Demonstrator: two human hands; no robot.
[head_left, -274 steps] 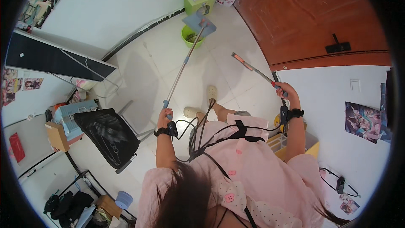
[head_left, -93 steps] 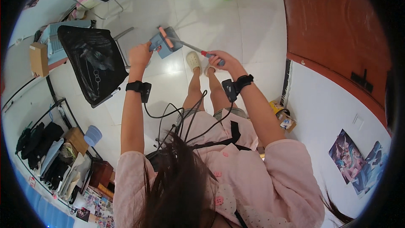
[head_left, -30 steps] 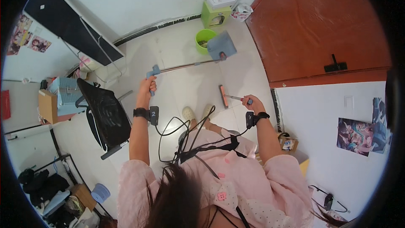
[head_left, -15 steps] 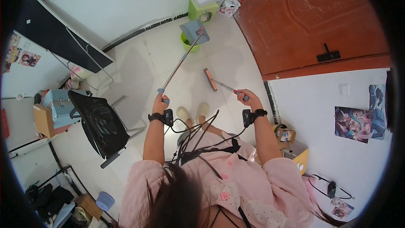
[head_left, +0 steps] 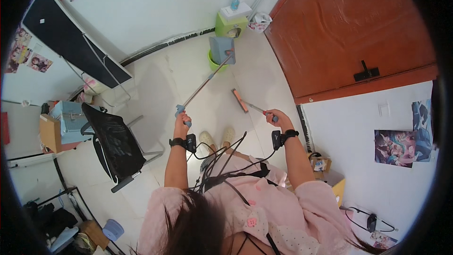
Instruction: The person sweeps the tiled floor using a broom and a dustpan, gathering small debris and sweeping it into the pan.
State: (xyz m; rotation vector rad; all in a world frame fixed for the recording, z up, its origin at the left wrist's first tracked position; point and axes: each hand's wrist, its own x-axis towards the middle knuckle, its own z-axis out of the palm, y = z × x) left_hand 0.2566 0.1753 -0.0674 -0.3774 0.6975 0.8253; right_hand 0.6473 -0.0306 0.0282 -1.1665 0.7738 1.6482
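Observation:
My left hand is closed round the grip of a long-handled dustpan. Its grey pan is tipped over a green bin on the floor ahead and covers most of the bin's mouth. Whether anything lies in the pan, I cannot tell. My right hand grips the upper end of a broom, whose orange and grey head is at the floor between the bin and my feet. Both wrists carry black strapped devices with cables.
A black chair stands at my left, beside a light-blue case. Behind the bin is a green box with a white box and bottle on top. A brown door is at right. Loose cables hang before me.
The view has tipped, so the room sits lower in the picture. The pan has turned a little over the bin; both hands keep their holds.

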